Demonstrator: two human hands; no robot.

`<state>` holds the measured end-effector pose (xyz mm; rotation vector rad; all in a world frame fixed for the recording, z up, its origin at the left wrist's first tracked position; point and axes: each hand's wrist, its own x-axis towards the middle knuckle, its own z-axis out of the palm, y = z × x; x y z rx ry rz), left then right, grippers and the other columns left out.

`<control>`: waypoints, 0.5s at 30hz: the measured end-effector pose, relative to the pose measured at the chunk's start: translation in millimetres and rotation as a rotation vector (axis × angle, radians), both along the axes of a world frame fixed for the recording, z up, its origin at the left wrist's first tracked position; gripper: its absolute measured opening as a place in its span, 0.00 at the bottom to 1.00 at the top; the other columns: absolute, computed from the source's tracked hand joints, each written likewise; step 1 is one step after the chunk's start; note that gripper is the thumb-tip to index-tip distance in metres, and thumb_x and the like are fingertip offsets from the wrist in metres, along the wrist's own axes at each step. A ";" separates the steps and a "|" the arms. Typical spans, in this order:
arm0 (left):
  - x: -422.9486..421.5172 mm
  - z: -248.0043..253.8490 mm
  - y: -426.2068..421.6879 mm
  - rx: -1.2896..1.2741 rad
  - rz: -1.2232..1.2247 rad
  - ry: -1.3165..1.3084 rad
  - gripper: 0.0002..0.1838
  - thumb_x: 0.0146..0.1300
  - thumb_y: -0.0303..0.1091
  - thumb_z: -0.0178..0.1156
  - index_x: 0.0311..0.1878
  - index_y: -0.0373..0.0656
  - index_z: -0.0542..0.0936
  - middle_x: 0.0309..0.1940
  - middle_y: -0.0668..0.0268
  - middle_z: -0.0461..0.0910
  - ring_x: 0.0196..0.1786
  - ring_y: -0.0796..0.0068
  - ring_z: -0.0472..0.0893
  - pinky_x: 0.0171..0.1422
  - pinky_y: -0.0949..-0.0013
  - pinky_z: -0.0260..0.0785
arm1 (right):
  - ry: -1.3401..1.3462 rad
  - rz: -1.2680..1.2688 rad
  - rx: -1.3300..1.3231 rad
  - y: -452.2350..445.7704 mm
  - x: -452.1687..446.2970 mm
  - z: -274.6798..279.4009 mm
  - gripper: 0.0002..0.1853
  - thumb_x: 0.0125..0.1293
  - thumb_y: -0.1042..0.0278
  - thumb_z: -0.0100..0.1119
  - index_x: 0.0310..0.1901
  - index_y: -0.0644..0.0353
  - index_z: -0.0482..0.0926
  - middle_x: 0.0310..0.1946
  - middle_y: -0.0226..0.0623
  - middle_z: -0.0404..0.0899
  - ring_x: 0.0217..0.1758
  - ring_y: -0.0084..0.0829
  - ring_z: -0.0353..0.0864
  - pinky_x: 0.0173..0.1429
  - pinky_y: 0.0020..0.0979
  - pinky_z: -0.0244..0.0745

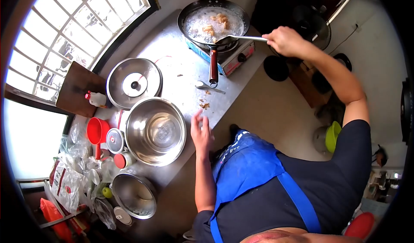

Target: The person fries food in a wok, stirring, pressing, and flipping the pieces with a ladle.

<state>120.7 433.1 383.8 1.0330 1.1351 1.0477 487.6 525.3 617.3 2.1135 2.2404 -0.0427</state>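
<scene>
My right hand (286, 41) is wrapped round the end of a long-handled metal spatula (248, 38). Its head dips into a black wok (183, 11) at the near rim, partly hidden in the bubbling oil (194, 25). Browned pieces of fried food (221, 20) float in that oil. Under the wok sits a portable gas stove (242, 57), and the wok's wooden handle (213, 66) points toward me. Over the counter's edge, my left hand (201, 133) holds nothing, its fingers loosely apart. Just beyond its fingertips lie brown crumbs (204, 105) and a white spoon (202, 85).
A large steel bowl (160, 133) stands left of my left hand, with a steel lid (118, 77) behind it. Farther left are a red dipper (97, 131), jars, plastic bags (71, 178) and a smaller steel bowl (133, 195). A barred window (73, 27) borders the counter.
</scene>
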 end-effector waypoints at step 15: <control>101.7 61.7 112.0 0.308 0.017 0.411 0.24 0.66 0.39 0.61 0.62 0.35 0.78 0.34 0.49 0.85 0.36 0.58 0.85 0.46 0.61 0.74 | -0.070 0.066 0.177 -11.3 -16.4 -56.6 0.16 0.73 0.69 0.45 0.35 0.65 0.83 0.26 0.48 0.83 0.29 0.50 0.84 0.36 0.46 0.80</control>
